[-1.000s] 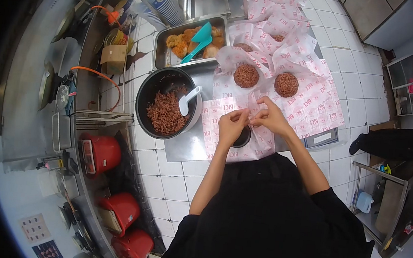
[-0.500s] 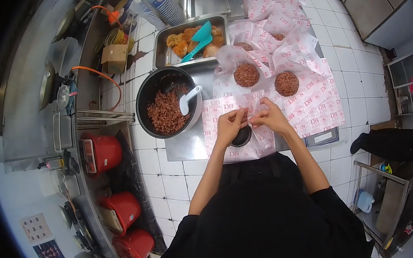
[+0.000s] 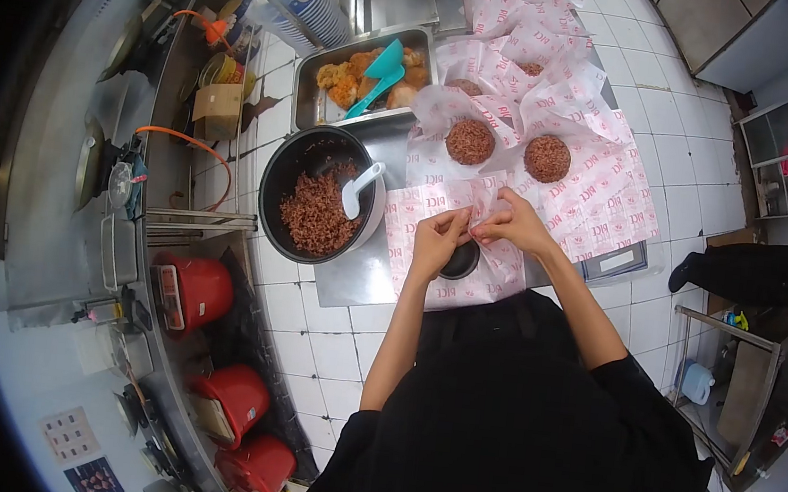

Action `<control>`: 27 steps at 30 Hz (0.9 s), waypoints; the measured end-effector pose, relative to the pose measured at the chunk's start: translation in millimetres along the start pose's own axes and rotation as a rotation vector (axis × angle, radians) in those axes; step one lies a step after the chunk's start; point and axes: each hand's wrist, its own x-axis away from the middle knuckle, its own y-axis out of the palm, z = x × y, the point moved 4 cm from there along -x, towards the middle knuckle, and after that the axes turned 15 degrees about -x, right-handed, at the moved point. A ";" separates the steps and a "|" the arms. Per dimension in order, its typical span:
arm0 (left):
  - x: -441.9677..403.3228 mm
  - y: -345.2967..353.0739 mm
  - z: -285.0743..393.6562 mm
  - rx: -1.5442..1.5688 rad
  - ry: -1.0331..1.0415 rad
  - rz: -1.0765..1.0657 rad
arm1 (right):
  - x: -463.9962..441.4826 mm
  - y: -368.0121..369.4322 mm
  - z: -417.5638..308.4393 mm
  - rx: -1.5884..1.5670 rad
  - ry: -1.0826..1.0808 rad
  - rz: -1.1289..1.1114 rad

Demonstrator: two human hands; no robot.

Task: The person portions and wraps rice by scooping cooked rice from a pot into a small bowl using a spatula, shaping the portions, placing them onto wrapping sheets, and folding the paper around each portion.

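Note:
My left hand (image 3: 439, 239) and my right hand (image 3: 516, 224) meet near the table's front edge, fingers pinched together on a raised fold of printed wrapping paper (image 3: 482, 198). Just below the fingertips sits a black round mould or bowl (image 3: 460, 263), partly covered by my left hand; its contents are hard to make out. Beyond my hands, one round reddish-brown rice patty (image 3: 470, 142) and a second rice patty (image 3: 546, 159) lie on pink-printed sheets.
To the left stands a black pot (image 3: 270, 198) of reddish rice with a white rice paddle (image 3: 362, 191). Behind it, a metal tray (image 3: 305, 105) holds fried pieces and turquoise tongs (image 3: 378, 88). Red bins (image 3: 203, 292) line the left shelf. Another person's leg (image 3: 743, 265) shows at right.
Both hands stay almost in place at the paper fold, with only a very slight shift of the fingers. The surrounding things have not moved.

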 end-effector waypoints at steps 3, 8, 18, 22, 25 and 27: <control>-0.3 1.2 -1.8 0.025 0.016 -0.012 | 5.3 3.9 -2.0 0.080 -0.065 0.020; -0.4 4.4 0.2 -0.064 0.060 0.000 | 22.7 29.0 -25.0 0.402 -0.243 0.124; 13.1 16.5 26.7 -0.453 0.185 0.280 | 18.6 19.2 -17.4 0.350 -0.298 0.199; 8.8 15.3 21.1 -0.407 0.162 0.304 | 18.9 17.5 -20.3 0.366 -0.290 0.200; 4.9 14.2 16.4 -0.378 0.160 0.296 | 16.3 16.3 -18.1 0.350 -0.277 0.191; -0.2 11.6 9.7 -0.327 0.126 0.289 | 15.2 16.2 -17.4 0.357 -0.278 0.189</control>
